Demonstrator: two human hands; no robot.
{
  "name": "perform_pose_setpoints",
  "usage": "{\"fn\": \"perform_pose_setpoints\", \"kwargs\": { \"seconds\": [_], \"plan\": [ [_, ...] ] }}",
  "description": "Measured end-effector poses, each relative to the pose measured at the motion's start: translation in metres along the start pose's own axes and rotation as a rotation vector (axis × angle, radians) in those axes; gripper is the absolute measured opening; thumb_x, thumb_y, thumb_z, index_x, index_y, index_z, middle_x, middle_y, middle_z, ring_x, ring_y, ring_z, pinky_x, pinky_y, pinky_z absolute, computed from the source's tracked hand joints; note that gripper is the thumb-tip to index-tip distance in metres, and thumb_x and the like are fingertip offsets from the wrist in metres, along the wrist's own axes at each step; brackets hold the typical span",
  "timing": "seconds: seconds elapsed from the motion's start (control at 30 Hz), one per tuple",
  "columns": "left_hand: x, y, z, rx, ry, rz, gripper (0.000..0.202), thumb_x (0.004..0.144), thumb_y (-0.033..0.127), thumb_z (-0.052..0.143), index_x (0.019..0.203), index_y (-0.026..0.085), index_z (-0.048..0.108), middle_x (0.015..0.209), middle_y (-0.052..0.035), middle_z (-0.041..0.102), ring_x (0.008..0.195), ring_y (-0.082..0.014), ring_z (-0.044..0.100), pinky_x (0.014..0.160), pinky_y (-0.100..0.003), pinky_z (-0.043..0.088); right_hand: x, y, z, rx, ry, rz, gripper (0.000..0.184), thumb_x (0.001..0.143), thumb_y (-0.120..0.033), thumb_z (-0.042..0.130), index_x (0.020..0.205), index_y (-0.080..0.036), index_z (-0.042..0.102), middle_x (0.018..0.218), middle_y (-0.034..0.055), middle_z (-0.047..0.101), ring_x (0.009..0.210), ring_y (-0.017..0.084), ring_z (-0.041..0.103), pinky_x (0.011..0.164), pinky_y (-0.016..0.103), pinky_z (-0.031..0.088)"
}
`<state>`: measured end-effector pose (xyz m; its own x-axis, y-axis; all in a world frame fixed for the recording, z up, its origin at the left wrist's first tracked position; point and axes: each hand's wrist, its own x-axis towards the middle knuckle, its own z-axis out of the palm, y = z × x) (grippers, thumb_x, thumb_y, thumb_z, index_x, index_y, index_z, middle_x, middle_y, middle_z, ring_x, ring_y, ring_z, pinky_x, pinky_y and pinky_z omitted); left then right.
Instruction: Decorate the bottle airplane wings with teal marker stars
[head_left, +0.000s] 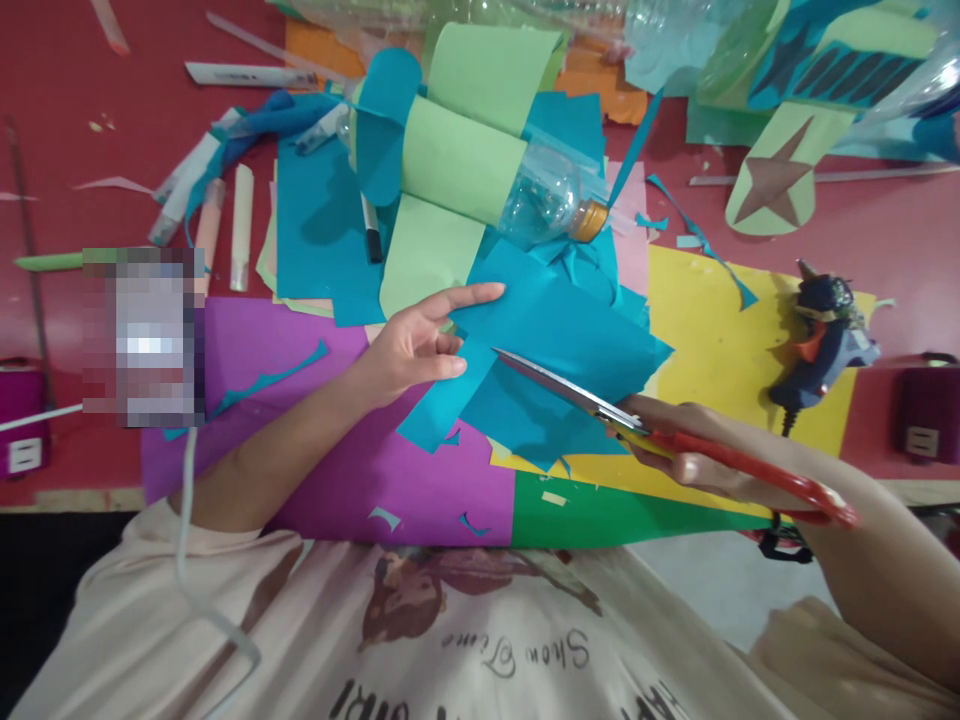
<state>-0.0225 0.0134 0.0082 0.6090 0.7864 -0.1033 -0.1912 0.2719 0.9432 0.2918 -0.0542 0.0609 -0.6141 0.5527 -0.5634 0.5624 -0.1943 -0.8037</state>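
My right grip (694, 420) is closed around the red-handled scissors (574, 394), their blades together and the tip over the blue paper (562, 310). My left grip (415, 345) is open, thumb and forefinger spread at that paper's left edge, with a narrow blue strip (439, 402) slanting out by my thumb; whether my curled fingers press on anything, I can't tell.

Just beyond lies the clear plastic bottle (544, 190), wrapped in a light green paper band (461, 160) whose rounded flap reaches down close to my left fingers and crowds that side. A black-tipped marker (371, 230) lies beside it. Thin, curved blue offcuts (709, 240) litter the red bench (892, 215), and the dark blue glue gun (814, 350) sits past my right wrist.

Beneath my work, smooth, flat sheets of purple (322, 480), yellow (697, 330) and green (600, 515) overlap. The bottle is glossy and round, with a gold screw cap (590, 221); the paper is matte, the scissor blades long, slim and metallic.
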Motion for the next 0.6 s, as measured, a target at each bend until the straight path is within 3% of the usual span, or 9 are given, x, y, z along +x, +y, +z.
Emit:
{"fn": "perform_pose_setpoints", "kwargs": {
  "seconds": [0.17,0.3,0.6],
  "plan": [
    [-0.001,-0.001,-0.001,-0.008,-0.026,-0.009,0.055,0.075,0.028,0.079,0.128,0.028,0.063,0.118,-0.0033,0.063,0.053,-0.0017,0.040,0.044,-0.019,0.030,-0.002,0.010,-0.001,0.049,-0.094,0.024,0.069,0.080,-0.082,0.044,0.105,-0.018,0.054,0.068,-0.0026,0.046,0.057,0.011,0.038,0.050,0.025,0.033],
    [-0.002,0.001,0.000,0.021,-0.034,-0.044,0.061,0.077,0.033,0.078,0.134,0.025,0.057,0.100,-0.0023,0.066,0.052,-0.0035,0.040,0.046,-0.020,0.031,-0.002,0.016,-0.001,0.027,-0.087,-0.012,0.065,0.082,-0.080,0.043,0.104,-0.019,0.051,0.069,-0.0029,0.047,0.056,0.011,0.039,0.050,0.025,0.033],
    [-0.001,0.002,0.001,0.005,-0.038,-0.030,0.057,0.078,0.033,0.078,0.131,0.026,0.059,0.083,0.0005,0.061,0.048,-0.0037,0.037,0.042,-0.020,0.028,-0.006,0.015,0.004,-0.004,-0.104,-0.094,0.066,0.084,-0.081,0.038,0.109,-0.020,0.049,0.064,-0.0041,0.047,0.051,0.011,0.040,0.046,0.026,0.030]
  ]
}}
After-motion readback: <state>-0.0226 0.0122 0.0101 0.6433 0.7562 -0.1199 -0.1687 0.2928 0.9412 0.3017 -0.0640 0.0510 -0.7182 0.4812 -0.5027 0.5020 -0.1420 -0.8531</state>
